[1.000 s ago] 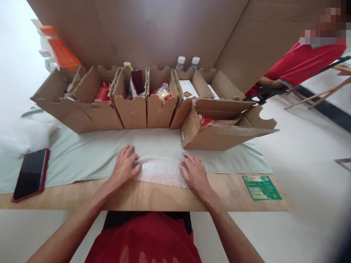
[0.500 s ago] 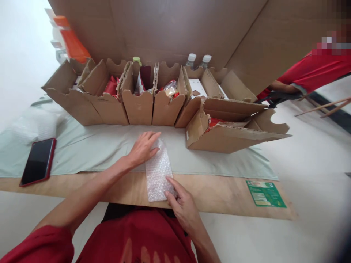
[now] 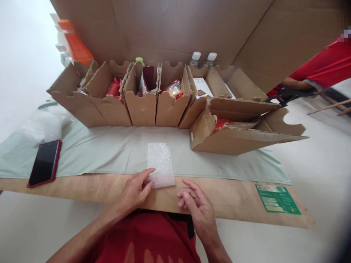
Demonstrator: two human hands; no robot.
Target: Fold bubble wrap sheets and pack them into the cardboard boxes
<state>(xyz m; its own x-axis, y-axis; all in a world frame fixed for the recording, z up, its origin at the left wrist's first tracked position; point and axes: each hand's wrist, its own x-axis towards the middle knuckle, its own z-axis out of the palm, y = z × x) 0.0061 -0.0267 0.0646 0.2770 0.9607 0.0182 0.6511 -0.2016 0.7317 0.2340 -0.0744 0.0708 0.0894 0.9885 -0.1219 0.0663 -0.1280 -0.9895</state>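
Observation:
A rectangular piece of bubble wrap (image 3: 161, 160) lies flat across the cloth and the wooden table edge in front of me. My left hand (image 3: 138, 186) rests at its lower left corner, fingers apart, the fingertips touching the wrap. To the right of the wrap, my right hand (image 3: 196, 202) hovers over the bare wood with its fingers loosely curled and apart, holding nothing. A green printed card (image 3: 278, 199) lies farther right on the wood.
Several cardboard bins (image 3: 141, 109) with packets stand in a row at the back. Another cardboard bin (image 3: 241, 140) sits angled at right. At left lie a phone (image 3: 44, 162) and crumpled bubble wrap (image 3: 42, 126). An orange bottle (image 3: 78, 45) stands behind. A person's red-clothed leg (image 3: 320, 64) shows at right.
My left hand has come down from the wrap's top to its lower left. My right hand has let go and moved right. The wrap now looks shorter, with its near edge farther from me.

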